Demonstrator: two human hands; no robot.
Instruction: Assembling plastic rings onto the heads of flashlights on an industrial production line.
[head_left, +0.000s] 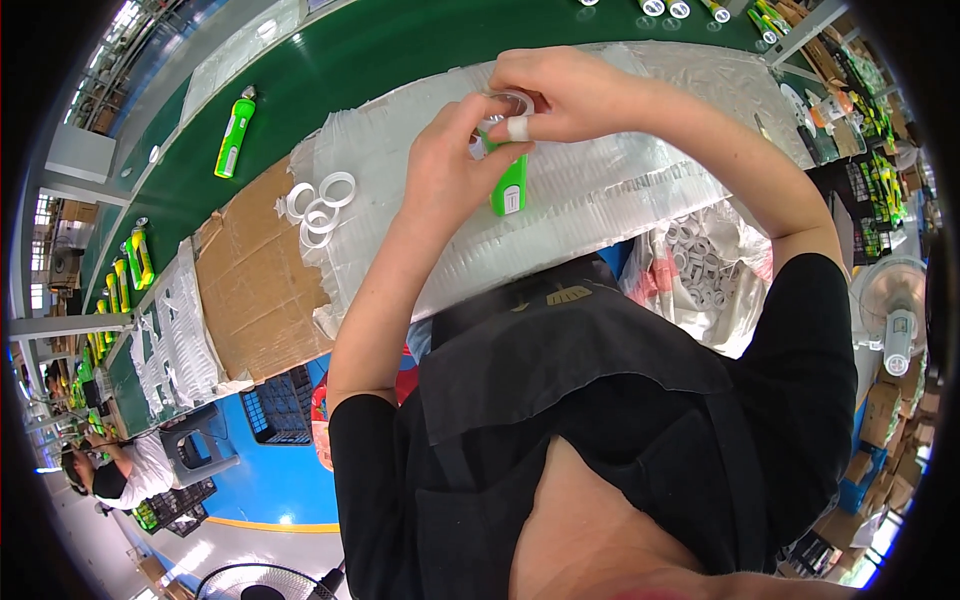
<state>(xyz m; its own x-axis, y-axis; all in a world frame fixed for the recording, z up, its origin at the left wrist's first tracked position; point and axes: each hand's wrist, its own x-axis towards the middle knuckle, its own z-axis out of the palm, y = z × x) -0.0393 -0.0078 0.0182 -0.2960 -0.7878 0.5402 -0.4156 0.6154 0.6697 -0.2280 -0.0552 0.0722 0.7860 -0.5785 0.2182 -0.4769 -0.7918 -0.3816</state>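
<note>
A bright green flashlight [511, 190] with a pale label lies on the plastic-covered bench in front of me, its wide round head [513, 101] pointing away. My left hand [452, 165] closes on the head from the left, thumb across the green body. From the right, my right hand [570, 97] curls its fingers round the same head; white tape wraps one finger. What the fingertips press on is partly hidden. Several loose white plastic rings [318, 213] lie to the left of my left forearm.
Another green flashlight [235, 133] lies on the green belt [330, 62] beyond the bench. Flattened cardboard [245, 285] covers the left side. At right, below the bench edge, a white sack [745, 322] holds many rings. A fan [898, 325] stands far right; a co-worker [140, 468] sits lower left.
</note>
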